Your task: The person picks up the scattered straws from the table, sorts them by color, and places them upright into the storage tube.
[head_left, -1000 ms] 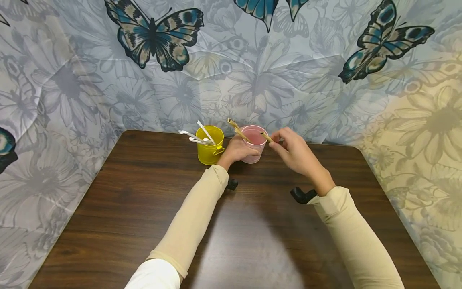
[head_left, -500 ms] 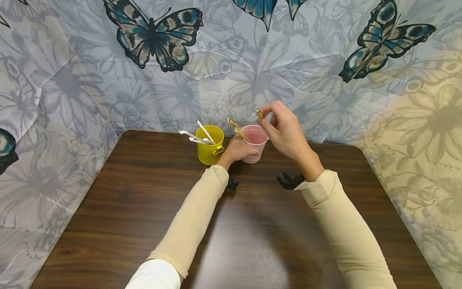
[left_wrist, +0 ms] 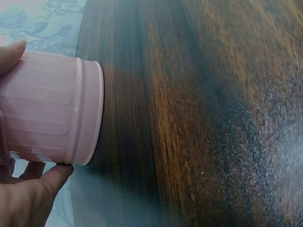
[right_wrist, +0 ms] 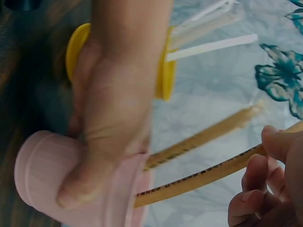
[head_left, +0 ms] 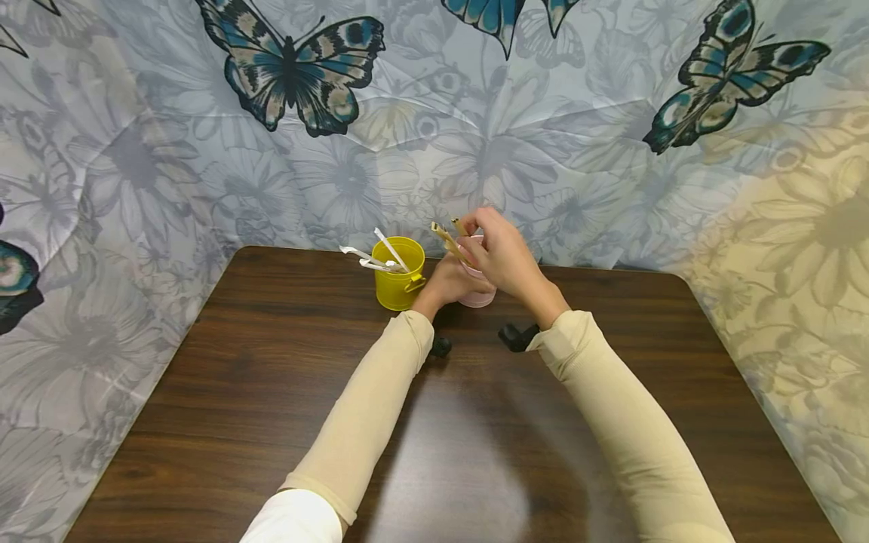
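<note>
My left hand [head_left: 449,283] holds the small pink bucket [left_wrist: 45,106] from its left side, thumb and fingers round the ribbed wall. My right hand [head_left: 508,256] is over the bucket's mouth. Between its thumb and fingers it pinches the upper part of a narrow brown paper stick packet [right_wrist: 196,182] with dark print. The packet's lower end is inside the pink bucket, hidden by the rim. Another brown packet [right_wrist: 208,134] leans out of the same bucket, to the left of the pinched one in the head view.
Left of my left hand stands a yellow bucket [head_left: 392,292] with a small side handle. Several white paper sticks [right_wrist: 213,47] lean out of it. Both buckets are near the back edge of the dark wooden table [head_left: 285,392], before a butterfly-patterned cloth [head_left: 557,151].
My right hand has lifted the brown packet from the pink bucket's right side, moved left, and lowered it into the bucket. My left hand has stayed on the bucket.
</note>
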The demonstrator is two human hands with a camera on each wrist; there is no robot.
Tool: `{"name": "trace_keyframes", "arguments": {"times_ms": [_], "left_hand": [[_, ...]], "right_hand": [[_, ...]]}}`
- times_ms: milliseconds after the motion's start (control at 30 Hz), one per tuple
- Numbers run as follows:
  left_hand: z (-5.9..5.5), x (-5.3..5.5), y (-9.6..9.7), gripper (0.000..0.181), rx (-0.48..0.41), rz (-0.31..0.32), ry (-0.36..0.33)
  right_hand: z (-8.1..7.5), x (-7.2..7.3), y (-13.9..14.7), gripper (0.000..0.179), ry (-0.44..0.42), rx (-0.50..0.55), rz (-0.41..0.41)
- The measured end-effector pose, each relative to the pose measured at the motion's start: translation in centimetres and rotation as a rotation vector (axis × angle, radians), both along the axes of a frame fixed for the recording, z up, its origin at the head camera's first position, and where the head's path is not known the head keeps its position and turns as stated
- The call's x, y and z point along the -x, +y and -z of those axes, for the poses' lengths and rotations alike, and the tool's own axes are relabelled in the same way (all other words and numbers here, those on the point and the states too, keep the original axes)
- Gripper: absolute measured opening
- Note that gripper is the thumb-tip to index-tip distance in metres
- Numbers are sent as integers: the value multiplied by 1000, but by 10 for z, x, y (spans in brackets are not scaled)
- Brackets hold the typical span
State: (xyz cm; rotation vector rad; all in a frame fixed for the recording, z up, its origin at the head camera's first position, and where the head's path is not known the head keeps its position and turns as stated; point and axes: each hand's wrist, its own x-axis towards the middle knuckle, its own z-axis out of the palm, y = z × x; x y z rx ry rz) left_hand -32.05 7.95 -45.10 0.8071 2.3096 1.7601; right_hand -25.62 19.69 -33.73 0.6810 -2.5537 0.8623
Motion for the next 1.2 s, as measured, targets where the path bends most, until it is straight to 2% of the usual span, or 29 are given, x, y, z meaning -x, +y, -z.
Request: {"name": "trace_keyframes", "arguments": {"times_ms": [133, 433, 533, 633, 767, 933, 1033, 1200], "left_hand": [[1, 3, 2, 62, 63, -13, 37], [2, 5, 4, 59, 76, 3, 7], [3, 7, 3, 54, 117, 1, 29], [4, 9, 3, 53, 175, -1, 88], [4, 10, 3, 64, 212, -13, 122], [4, 6, 2, 77, 173, -26, 69], [7, 2, 2, 78, 153, -82, 25], [8, -11, 6, 88, 177, -294, -79]], "right_hand": [[11, 3, 1, 10, -14, -25, 9], [19, 2, 6, 10, -49, -27, 26], [20, -1, 8, 15, -82, -30, 27], [23, -4, 10, 22, -97, -30, 18], [25, -7, 12, 23, -88, -7, 8], [27, -12, 17, 22, -66, 15, 0], [29, -15, 20, 24, -68, 14, -9], [34, -20, 25, 23, -70, -7, 4]]}}
